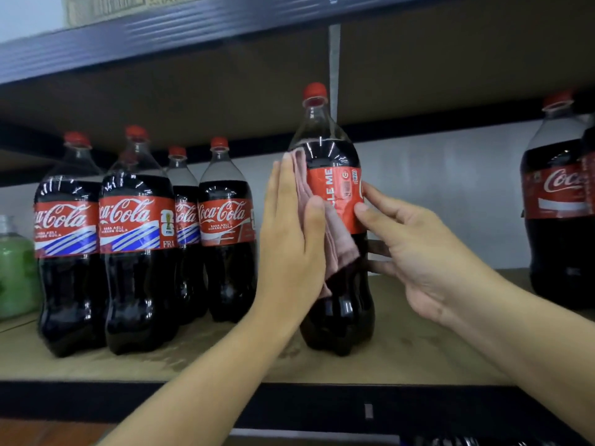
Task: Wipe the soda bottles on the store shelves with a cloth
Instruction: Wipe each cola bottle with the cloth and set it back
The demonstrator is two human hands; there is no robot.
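Note:
A tall cola bottle (335,175) with a red cap and red label stands upright in the middle of the wooden shelf (402,349). My left hand (289,233) lies flat, fingers straight, pressing a pink cloth (339,239) against the bottle's left side. My right hand (415,252) holds the bottle from the right, thumb on the red label and fingers curled round behind it. Part of the cloth hangs below my left palm, over the dark lower half of the bottle.
Several cola bottles (138,239) stand grouped at the left of the shelf. Another cola bottle (560,204) stands at the far right. A green container (16,272) sits at the left edge. The shelf above (193,27) hangs close over the caps.

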